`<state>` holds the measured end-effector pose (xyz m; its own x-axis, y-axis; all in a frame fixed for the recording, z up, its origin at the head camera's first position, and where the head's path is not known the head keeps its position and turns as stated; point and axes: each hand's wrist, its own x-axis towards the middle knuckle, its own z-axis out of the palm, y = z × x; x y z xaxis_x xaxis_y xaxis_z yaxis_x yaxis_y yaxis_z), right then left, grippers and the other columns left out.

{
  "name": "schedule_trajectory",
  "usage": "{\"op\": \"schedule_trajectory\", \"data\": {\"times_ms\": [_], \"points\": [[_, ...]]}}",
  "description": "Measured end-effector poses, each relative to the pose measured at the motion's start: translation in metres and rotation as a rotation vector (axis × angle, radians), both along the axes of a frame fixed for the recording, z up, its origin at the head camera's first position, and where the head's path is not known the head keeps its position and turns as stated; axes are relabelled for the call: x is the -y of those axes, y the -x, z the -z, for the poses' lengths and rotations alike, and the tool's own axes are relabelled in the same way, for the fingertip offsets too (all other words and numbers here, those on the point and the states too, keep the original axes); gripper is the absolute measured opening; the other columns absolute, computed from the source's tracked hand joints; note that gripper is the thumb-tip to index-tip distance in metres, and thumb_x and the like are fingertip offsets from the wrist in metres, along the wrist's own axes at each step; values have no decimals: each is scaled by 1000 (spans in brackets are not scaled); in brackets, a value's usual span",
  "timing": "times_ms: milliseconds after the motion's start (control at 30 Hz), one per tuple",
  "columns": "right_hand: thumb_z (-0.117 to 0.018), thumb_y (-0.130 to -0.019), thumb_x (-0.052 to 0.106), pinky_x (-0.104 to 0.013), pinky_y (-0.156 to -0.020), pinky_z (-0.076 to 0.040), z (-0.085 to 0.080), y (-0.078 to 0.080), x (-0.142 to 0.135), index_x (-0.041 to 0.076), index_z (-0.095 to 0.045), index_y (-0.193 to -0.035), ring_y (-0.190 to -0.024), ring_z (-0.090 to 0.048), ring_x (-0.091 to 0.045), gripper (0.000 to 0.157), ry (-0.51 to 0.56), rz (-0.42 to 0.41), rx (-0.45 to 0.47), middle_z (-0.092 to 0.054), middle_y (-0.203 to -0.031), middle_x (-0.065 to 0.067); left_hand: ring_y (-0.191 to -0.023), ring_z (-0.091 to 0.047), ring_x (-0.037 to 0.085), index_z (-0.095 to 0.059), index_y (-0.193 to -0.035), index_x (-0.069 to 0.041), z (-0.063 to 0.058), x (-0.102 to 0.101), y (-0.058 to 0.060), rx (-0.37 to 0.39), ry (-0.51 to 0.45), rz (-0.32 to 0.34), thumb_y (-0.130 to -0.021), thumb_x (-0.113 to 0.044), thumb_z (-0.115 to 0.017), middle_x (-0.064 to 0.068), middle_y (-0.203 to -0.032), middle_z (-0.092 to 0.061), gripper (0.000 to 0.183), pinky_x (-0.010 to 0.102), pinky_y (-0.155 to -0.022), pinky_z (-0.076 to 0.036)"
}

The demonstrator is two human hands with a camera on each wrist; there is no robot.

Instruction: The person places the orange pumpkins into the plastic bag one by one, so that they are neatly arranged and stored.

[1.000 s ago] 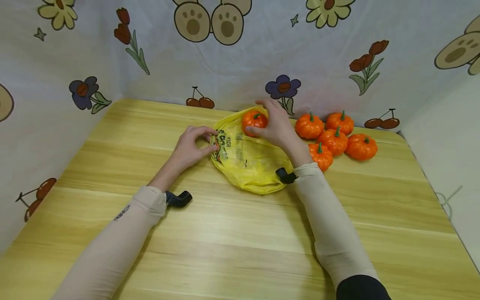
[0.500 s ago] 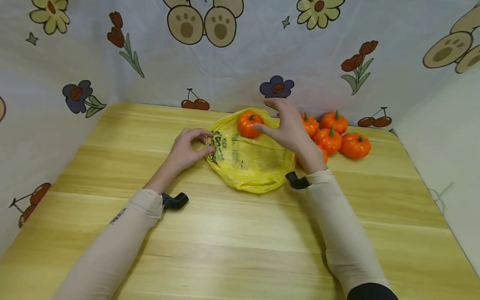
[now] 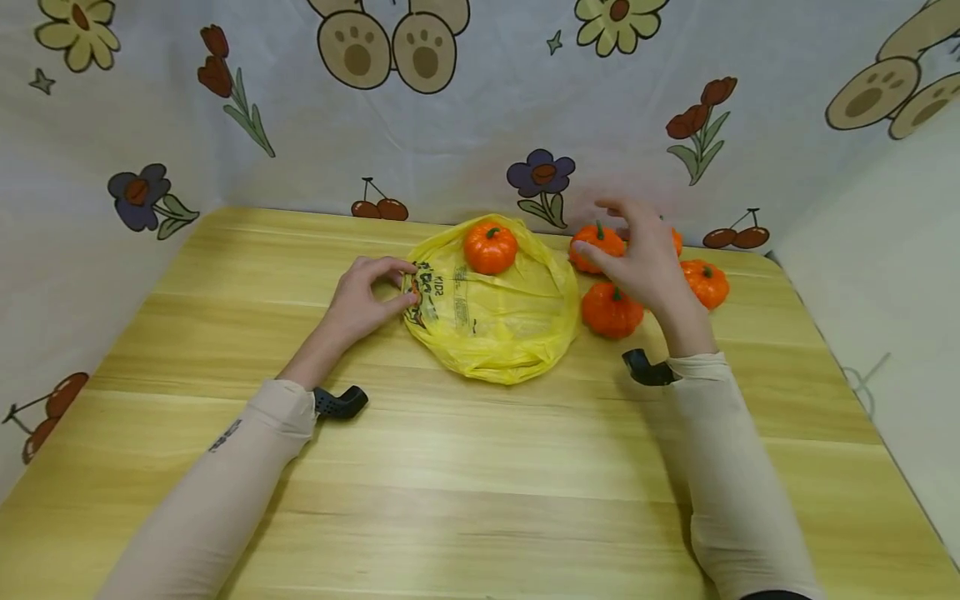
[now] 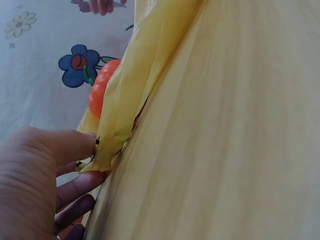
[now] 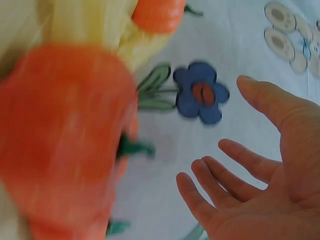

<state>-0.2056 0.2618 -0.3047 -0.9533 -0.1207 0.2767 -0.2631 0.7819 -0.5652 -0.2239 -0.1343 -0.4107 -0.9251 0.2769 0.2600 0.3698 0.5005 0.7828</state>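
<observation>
A yellow plastic bag (image 3: 510,333) with dark print lies spread on the table, its mouth wide. My left hand (image 3: 362,300) pinches the bag's left rim between thumb and fingers; the left wrist view shows the thumb (image 4: 75,145) against the yellow film. Inside the bag, at its back, rests one small orange pumpkin (image 3: 490,248) with a green stem. Over the other pumpkins to the right hovers my right hand (image 3: 645,254), fingers spread and holding nothing. Nearest it are a back pumpkin (image 3: 596,247) and a front pumpkin (image 3: 612,311); the hand partly hides others.
Another pumpkin (image 3: 705,284) sits to the right of the right hand. A patterned cloth (image 3: 450,133) hangs behind the wooden table (image 3: 480,467). Black camera mounts, left (image 3: 341,403) and right (image 3: 647,368), stick out from the wrists.
My right hand has left the pumpkin in the bag and moved right, over the group of pumpkins. The left hand keeps its pinch on the bag. The head view has shifted slightly.
</observation>
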Motion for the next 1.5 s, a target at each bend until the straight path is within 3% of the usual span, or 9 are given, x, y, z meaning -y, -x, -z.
{"op": "schedule_trajectory", "data": {"times_ms": [333,633,800,967,1133,1500], "points": [[-77,-97,31,-61,-114,-43,2,-10,-62,4,-51,-151,-141,-48,-41,66,16,122,-22,-52,-153,-21,-109,-52,26,-74,-127,-13,0,3,-1,5,3,-3,-90,-20,-85,8,-105,-69,39,47,-99,-36],[-74,-99,33,-66,-112,-41,10,-28,-116,0,-50,-150,-133,-47,-43,65,-9,213,16,-55,-139,-26,-109,-51,29,-73,-128,-10,1,3,0,-2,9,14,-91,-18,-83,11,-106,-68,39,49,-99,-35],[-72,-100,39,-69,-111,-39,18,-37,-140,2,-49,-152,-143,-42,-47,68,-24,229,95,-48,-153,-24,-109,-51,27,-73,-128,-12,0,3,0,-3,9,12,-91,-18,-84,10,-106,-69,39,48,-99,-35],[-71,-100,46,-69,-108,-42,28,-36,-153,-1,-40,-158,-142,-42,-51,81,-80,237,169,-44,-157,-31,-109,-51,27,-74,-127,-12,-1,3,-1,-3,1,6,-89,-17,-85,10,-105,-69,39,48,-99,-35],[-72,-100,42,-68,-108,-43,36,-32,-158,0,-41,-158,-141,-43,-50,78,-64,202,186,-46,-156,-32,-110,-51,27,-74,-127,-12,-1,3,-1,10,5,0,-90,-17,-85,10,-106,-68,40,50,-100,-35],[-77,-95,48,-72,-112,-33,44,-31,-163,2,-34,-162,-141,-40,-57,92,-104,194,298,-40,-160,-33,-109,-50,27,-73,-128,-12,-1,-1,-1,16,3,0,-90,-16,-84,10,-107,-68,39,51,-101,-34]]}}
